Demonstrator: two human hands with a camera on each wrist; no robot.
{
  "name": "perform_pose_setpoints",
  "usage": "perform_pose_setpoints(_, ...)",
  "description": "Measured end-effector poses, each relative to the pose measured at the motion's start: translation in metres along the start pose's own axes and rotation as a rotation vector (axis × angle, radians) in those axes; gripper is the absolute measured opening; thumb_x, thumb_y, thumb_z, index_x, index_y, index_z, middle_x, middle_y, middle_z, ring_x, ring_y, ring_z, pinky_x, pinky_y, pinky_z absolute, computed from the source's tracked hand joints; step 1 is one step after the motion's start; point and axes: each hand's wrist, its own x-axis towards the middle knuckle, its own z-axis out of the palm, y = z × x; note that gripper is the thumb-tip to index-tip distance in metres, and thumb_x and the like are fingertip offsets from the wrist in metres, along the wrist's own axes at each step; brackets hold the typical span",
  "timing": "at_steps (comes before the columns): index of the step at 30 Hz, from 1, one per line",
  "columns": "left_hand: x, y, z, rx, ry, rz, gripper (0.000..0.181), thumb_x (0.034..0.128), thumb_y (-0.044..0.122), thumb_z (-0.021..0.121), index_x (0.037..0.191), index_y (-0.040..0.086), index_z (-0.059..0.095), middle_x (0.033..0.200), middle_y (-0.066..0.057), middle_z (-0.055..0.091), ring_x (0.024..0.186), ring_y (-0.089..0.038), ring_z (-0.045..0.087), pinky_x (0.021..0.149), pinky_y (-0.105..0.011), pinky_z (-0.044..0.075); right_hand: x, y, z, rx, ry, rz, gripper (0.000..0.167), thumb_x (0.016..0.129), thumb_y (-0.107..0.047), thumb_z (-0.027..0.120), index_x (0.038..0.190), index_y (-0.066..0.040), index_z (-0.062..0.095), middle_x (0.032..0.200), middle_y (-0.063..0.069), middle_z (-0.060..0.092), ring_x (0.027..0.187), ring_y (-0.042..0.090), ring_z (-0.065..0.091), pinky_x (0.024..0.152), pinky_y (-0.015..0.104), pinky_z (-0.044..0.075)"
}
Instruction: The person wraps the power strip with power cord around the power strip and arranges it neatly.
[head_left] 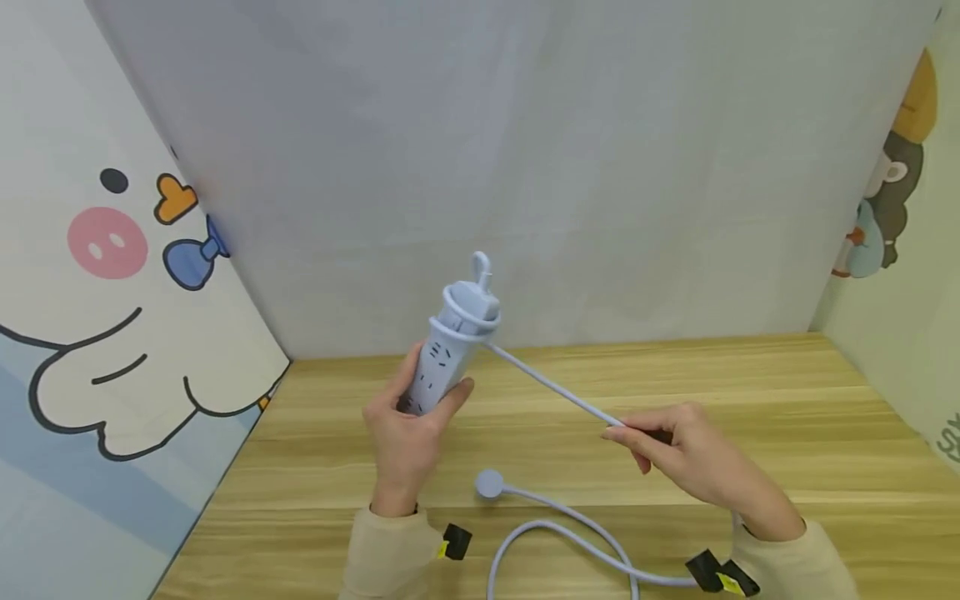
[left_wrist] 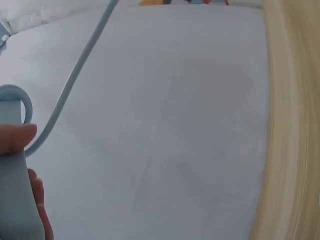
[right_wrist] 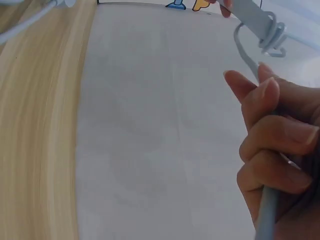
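A white power strip (head_left: pixel 437 367) is held up above the table, tilted, in my left hand (head_left: pixel 408 433), thumb on one side and fingers on the other. Loops of its own cord (head_left: pixel 551 385) wrap round the upper end, where a small hook-shaped bend sticks up. From those loops the cord runs down to my right hand (head_left: pixel 678 450), which grips it between thumb and curled fingers. In the right wrist view the fingers (right_wrist: pixel 277 135) curl round the cord (right_wrist: pixel 267 212). The round plug (head_left: pixel 490 483) lies on the table below the hands.
Loose cord curves over the wood-grain table (head_left: pixel 315 467) near the front, passing by the right sleeve. A pale grey backdrop (head_left: pixel 562 167) stands behind the table. Side panels with cartoon prints (head_left: pixel 108 242) rise at left and right.
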Motion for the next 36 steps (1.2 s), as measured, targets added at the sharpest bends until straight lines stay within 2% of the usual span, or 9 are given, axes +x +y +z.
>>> perform_pose_setpoints(3,0.003,-0.008,-0.004,0.161,0.081,0.047,0.059,0.0737,0.007,0.089,0.129,0.017,0.071,0.117,-0.008,0.075,0.094,-0.02,0.068,0.079,-0.033,0.052,-0.002,-0.002,-0.004,-0.007,-0.023,0.005,0.021,0.1,-0.012,0.063,0.085,-0.023,0.071,0.058,-0.009,0.05,0.047,-0.006,0.023,0.04,0.017,0.025)
perform_pose_setpoints(9,-0.001,-0.02,-0.003,0.754,0.057,0.203,0.05,0.071,0.01,0.084,0.119,0.019,0.076,0.108,-0.004,0.078,0.081,-0.029,0.074,0.061,-0.045,0.055,-0.009,-0.007,-0.011,-0.023,-0.063,-0.115,0.025,0.098,-0.006,0.064,0.085,-0.026,0.068,0.059,-0.011,0.048,0.05,-0.011,0.025,0.04,0.014,0.028)
perform_pose_setpoints(13,-0.005,-0.014,-0.003,0.953,-0.11,0.155,0.052,0.0671,0.006,0.083,0.115,0.027,0.078,0.101,0.003,0.079,0.075,-0.025,0.072,0.054,-0.041,0.051,-0.015,-0.009,-0.02,-0.001,-0.024,-0.155,0.027,0.094,0.004,0.064,0.091,-0.022,0.071,0.06,-0.008,0.049,0.05,-0.007,0.028,0.04,0.015,0.028)
perform_pose_setpoints(18,-0.009,0.003,-0.003,1.043,-0.39,0.16,0.061,0.0589,-0.001,0.08,0.111,0.03,0.079,0.098,0.008,0.079,0.071,-0.019,0.07,0.05,-0.032,0.046,-0.016,-0.013,-0.023,-0.065,0.124,-0.22,0.032,0.086,0.01,0.07,0.091,-0.022,0.073,0.063,-0.013,0.052,0.047,-0.003,0.033,0.043,0.012,0.032)
perform_pose_setpoints(22,-0.013,0.016,-0.005,0.982,-0.626,0.199,0.064,0.0568,0.0,0.081,0.111,0.033,0.079,0.099,0.01,0.078,0.074,-0.011,0.068,0.053,-0.026,0.042,-0.013,-0.016,-0.021,-0.097,0.279,-0.258,0.037,0.079,0.017,0.073,0.087,-0.019,0.072,0.065,-0.012,0.055,0.047,-0.003,0.038,0.045,0.011,0.034)
perform_pose_setpoints(26,-0.014,0.025,-0.008,0.738,-0.894,0.225,0.062,0.0599,0.008,0.088,0.115,0.033,0.078,0.105,0.014,0.077,0.081,-0.002,0.066,0.066,-0.021,0.048,-0.012,-0.016,-0.02,-0.067,0.364,-0.284,0.035,0.077,0.022,0.071,0.088,-0.011,0.074,0.066,-0.007,0.059,0.049,-0.002,0.041,0.045,0.013,0.036)
perform_pose_setpoints(29,-0.013,0.029,-0.011,0.508,-1.055,0.232,0.06,0.0646,0.011,0.09,0.12,0.031,0.076,0.111,0.016,0.075,0.089,0.003,0.064,0.079,-0.016,0.049,-0.01,-0.011,-0.021,-0.073,0.366,-0.268,0.033,0.079,0.019,0.071,0.088,-0.012,0.075,0.066,-0.008,0.06,0.05,-0.001,0.043,0.046,0.015,0.037)
perform_pose_setpoints(32,-0.011,0.032,-0.013,0.318,-1.095,0.252,0.058,0.0687,0.01,0.089,0.122,0.029,0.075,0.113,0.014,0.075,0.092,0.004,0.064,0.081,-0.015,0.05,-0.007,-0.004,-0.019,-0.071,0.343,-0.2,0.03,0.082,0.014,0.072,0.089,-0.016,0.076,0.066,-0.009,0.061,0.05,0.0,0.045,0.045,0.016,0.038)
perform_pose_setpoints(36,-0.007,0.032,-0.014,0.139,-1.077,0.324,0.054,0.0715,0.01,0.089,0.122,0.023,0.074,0.11,0.011,0.075,0.09,0.003,0.064,0.077,-0.014,0.052,-0.003,0.008,-0.007,0.045,0.261,-0.15,0.023,0.088,0.012,0.068,0.094,-0.008,0.078,0.068,-0.003,0.064,0.051,0.004,0.046,0.044,0.022,0.038)
